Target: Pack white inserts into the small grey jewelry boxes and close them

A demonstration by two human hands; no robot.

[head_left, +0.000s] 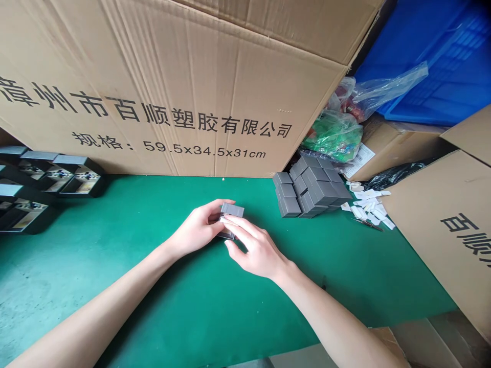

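Observation:
A small grey box (231, 210) sits on the green table (153, 286) near its middle. My left hand (197, 227) wraps round the box's left side, thumb on top. My right hand (255, 248) presses its fingertips on the box's front and right edge. Both hands hold the box together. Part of the box is hidden under my fingers.
A pile of several closed grey boxes (310, 190) lies to the right. Small white tags (370, 206) are scattered beside it. Open black boxes (49, 176) stand at the left. A large printed cardboard carton (172, 87) blocks the back; more cartons (452, 225) and a blue crate (433, 56) stand right.

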